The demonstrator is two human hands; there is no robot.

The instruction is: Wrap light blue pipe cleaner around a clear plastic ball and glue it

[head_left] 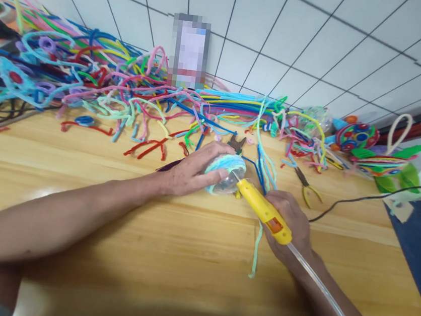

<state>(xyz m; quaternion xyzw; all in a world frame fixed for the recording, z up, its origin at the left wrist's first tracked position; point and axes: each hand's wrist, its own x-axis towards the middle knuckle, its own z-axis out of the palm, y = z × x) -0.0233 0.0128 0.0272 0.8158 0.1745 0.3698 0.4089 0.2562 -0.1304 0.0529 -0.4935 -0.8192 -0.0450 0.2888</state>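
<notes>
My left hand [196, 169] is wrapped round a clear plastic ball [227, 184], its upper part covered in coils of blue and pale green pipe cleaner [228, 164]. In my right hand [289, 220] is a yellow hot glue gun [260, 204], with a clear glue stick [327, 295] running out of its back end. The nozzle points left and meets or nearly meets the ball's side, just below the coils. Loose pale green and blue pipe cleaners [256, 249] trail past my right hand onto the table.
Along the wall lies a tangled heap of coloured pipe cleaners [102, 74]. Yellow-handled pliers [308, 187] rest right of my hands, dark-jawed cutters [237, 143] behind the ball. A black cord [358, 197] crosses the right side. A phone-like screen [190, 49] leans against the tiled wall. Decorated balls [357, 136] stand far right.
</notes>
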